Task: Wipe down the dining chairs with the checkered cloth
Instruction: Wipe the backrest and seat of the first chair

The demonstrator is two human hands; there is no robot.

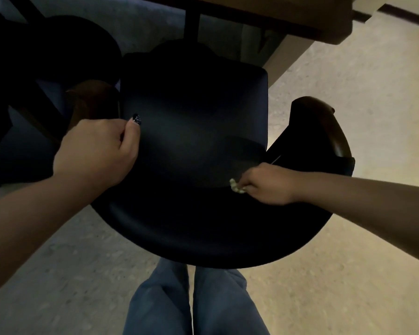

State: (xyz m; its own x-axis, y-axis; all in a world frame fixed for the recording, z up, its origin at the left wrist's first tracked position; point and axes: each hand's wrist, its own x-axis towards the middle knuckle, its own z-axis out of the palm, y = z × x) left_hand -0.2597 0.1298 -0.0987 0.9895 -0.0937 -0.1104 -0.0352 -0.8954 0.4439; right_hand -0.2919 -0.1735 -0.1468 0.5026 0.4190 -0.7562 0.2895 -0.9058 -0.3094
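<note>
A dark dining chair with a curved backrest and brown wooden arm ends stands right below me. My left hand grips the chair's left armrest, fingers curled around it, thumb lying on the seat edge. My right hand is down where the seat meets the backrest on the right. It is closed on a small bunched piece of pale cloth, of which only a little shows past the fingers. The cloth's checkered pattern cannot be made out in the dim light.
A second dark chair stands close on the left. A wooden table with a dark leg is just beyond the seat. My legs in blue jeans stand behind the backrest. Pale speckled floor lies to the right.
</note>
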